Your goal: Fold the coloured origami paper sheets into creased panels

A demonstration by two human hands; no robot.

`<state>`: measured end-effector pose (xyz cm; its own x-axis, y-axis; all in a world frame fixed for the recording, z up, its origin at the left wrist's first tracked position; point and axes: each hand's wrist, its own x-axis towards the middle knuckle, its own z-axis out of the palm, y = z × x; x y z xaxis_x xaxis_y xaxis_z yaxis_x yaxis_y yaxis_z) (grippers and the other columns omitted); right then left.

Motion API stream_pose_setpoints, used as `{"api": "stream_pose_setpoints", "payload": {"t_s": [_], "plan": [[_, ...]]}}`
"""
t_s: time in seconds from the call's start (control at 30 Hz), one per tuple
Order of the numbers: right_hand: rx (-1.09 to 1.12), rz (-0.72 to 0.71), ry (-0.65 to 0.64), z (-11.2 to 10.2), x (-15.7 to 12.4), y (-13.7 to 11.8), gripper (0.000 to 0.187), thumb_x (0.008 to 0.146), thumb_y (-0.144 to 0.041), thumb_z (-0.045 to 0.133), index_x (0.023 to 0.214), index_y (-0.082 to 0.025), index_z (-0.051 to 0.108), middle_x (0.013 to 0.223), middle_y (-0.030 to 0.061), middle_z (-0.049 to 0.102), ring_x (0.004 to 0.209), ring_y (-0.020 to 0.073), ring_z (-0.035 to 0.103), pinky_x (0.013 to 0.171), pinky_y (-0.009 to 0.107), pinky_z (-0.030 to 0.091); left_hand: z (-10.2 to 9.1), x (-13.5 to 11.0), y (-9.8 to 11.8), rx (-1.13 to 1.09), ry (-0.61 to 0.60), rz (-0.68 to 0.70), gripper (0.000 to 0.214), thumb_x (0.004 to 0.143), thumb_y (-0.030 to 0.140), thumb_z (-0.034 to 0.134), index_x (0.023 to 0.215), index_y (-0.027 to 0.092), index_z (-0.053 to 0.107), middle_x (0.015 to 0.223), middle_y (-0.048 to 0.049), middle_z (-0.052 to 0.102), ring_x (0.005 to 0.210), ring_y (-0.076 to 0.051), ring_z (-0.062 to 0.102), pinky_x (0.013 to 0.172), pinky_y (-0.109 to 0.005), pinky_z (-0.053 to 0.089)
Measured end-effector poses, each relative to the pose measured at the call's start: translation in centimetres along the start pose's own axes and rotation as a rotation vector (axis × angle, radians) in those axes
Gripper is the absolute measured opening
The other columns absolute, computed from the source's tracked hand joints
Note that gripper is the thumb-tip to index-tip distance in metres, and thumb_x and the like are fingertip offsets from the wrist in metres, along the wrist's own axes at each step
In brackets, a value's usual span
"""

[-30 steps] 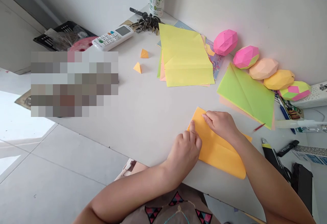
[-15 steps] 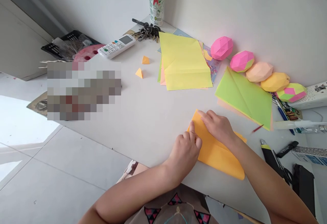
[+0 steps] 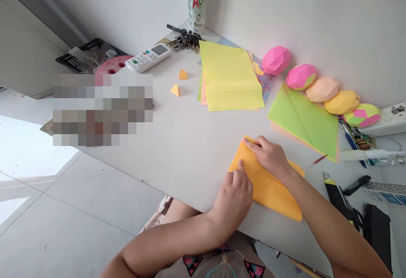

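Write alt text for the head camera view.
The left hand and right hand press a folded orange sheet on a white table. A yellow sheet and a green sheet lie beyond; paper balls line the wall.

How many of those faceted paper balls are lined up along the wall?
5, in a row against the wall, left to right: pink ball, pink-and-green ball, peach ball, yellow ball, green-and-pink ball. None looks hidden.
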<state>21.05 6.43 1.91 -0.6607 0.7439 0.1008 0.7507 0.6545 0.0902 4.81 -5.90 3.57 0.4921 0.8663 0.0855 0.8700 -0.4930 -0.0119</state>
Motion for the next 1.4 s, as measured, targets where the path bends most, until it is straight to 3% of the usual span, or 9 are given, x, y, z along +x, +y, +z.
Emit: {"api": "stream_pose_setpoints", "payload": {"t_s": [0.1, 0.2, 0.37, 0.5, 0.57, 0.67, 0.77, 0.97, 1.4], "plan": [[0.019, 0.009, 0.014, 0.1, 0.0, 0.1, 0.051, 0.086, -0.006, 0.033, 0.121, -0.027, 0.063, 0.069, -0.0003, 0.050, 0.051, 0.0099, 0.033, 0.046, 0.020, 0.022, 0.3, -0.5, 0.9, -0.033, 0.064, 0.018, 0.046, 0.093, 0.040, 0.048, 0.119, 0.006, 0.061, 0.133, -0.0203, 0.055, 0.124, -0.032, 0.048, 0.096, -0.044, 0.040], [0.024, 0.010, 0.037, 0.1, 0.1, 0.1, 0.049, 0.087, -0.007, 0.033, 0.119, -0.027, 0.064, 0.069, -0.0004, 0.050, 0.051, 0.0098, 0.033, 0.046, 0.020, 0.022, 0.5, -0.2, 1.1, -0.099, 0.064, 0.015, 0.051, 0.092, 0.052, 0.045, 0.115, 0.011, 0.064, 0.133, -0.0175, 0.054, 0.132, -0.036, 0.040, 0.105, -0.046, 0.032], [-0.002, -0.012, 0.060, 0.0, 0.1, 0.1, 0.051, 0.086, -0.008, 0.032, 0.120, -0.028, 0.064, 0.067, -0.0007, 0.048, 0.051, 0.0102, 0.032, 0.045, 0.021, 0.021, 0.1, 1.7, -0.5, -0.147, 0.026, 0.136, 0.025, 0.094, 0.028, 0.048, 0.103, 0.013, 0.066, 0.115, -0.0140, 0.062, 0.121, -0.034, 0.051, 0.093, -0.043, 0.041], [0.004, -0.003, -0.001, -0.1, 0.1, 0.2, 0.053, 0.084, -0.007, 0.032, 0.121, -0.028, 0.063, 0.069, -0.0006, 0.049, 0.052, 0.0106, 0.033, 0.046, 0.021, 0.021, 0.0, 3.2, -4.2, -0.191, 0.010, 0.334, 0.023, 0.091, 0.009, 0.043, 0.094, 0.013, 0.066, 0.094, -0.0086, 0.063, 0.090, -0.021, 0.060, 0.072, -0.032, 0.047], [0.016, 0.001, -0.020, 0.0, 0.1, 0.2, 0.052, 0.084, -0.009, 0.033, 0.122, -0.028, 0.062, 0.071, -0.0004, 0.049, 0.053, 0.0105, 0.033, 0.046, 0.021, 0.021, 0.4, 3.7, -6.5, -0.197, 0.019, 0.391, 0.024, 0.091, 0.007, 0.043, 0.095, 0.015, 0.066, 0.100, -0.0071, 0.063, 0.094, -0.020, 0.058, 0.082, -0.033, 0.045], [0.022, 0.011, -0.022, 0.0, 0.2, 0.2, 0.050, 0.086, -0.011, 0.033, 0.122, -0.028, 0.062, 0.071, -0.0001, 0.049, 0.052, 0.0105, 0.032, 0.046, 0.020, 0.022, 1.1, 4.0, -9.1, -0.226, 0.028, 0.427, 0.024, 0.095, 0.029, 0.049, 0.110, 0.017, 0.063, 0.123, -0.0090, 0.058, 0.121, -0.025, 0.047, 0.105, -0.042, 0.033], [0.031, 0.012, -0.048, 0.0, 0.3, 0.1, 0.049, 0.085, -0.010, 0.033, 0.122, -0.026, 0.062, 0.073, 0.0007, 0.051, 0.053, 0.0104, 0.033, 0.047, 0.020, 0.023, 1.7, 3.6, -10.4, -0.250, -0.030, 0.418, 0.040, 0.096, 0.043, 0.046, 0.128, 0.020, 0.054, 0.145, -0.0095, 0.043, 0.137, -0.025, 0.032, 0.113, -0.048, 0.020], [0.014, 0.001, -0.052, 0.0, 0.2, 0.0, 0.051, 0.084, -0.008, 0.035, 0.123, -0.027, 0.062, 0.075, 0.0011, 0.052, 0.053, 0.0099, 0.033, 0.047, 0.020, 0.021, 1.7, 2.0, -10.6, -0.222, -0.128, 0.389, 0.058, 0.093, 0.054, 0.044, 0.141, 0.021, 0.041, 0.155, -0.0126, 0.023, 0.142, -0.029, 0.023, 0.114, -0.057, 0.012], [0.022, 0.035, -0.076, -0.1, 0.0, -0.3, 0.046, 0.086, -0.009, 0.038, 0.120, -0.028, 0.063, 0.081, 0.0013, 0.054, 0.053, 0.0098, 0.034, 0.047, 0.022, 0.018, -0.1, 3.9, -9.9, -0.104, -0.212, 0.394, 0.065, 0.075, 0.062, 0.066, 0.122, 0.018, 0.056, 0.153, -0.0199, 0.023, 0.141, -0.032, 0.026, 0.113, -0.056, 0.018]]}}
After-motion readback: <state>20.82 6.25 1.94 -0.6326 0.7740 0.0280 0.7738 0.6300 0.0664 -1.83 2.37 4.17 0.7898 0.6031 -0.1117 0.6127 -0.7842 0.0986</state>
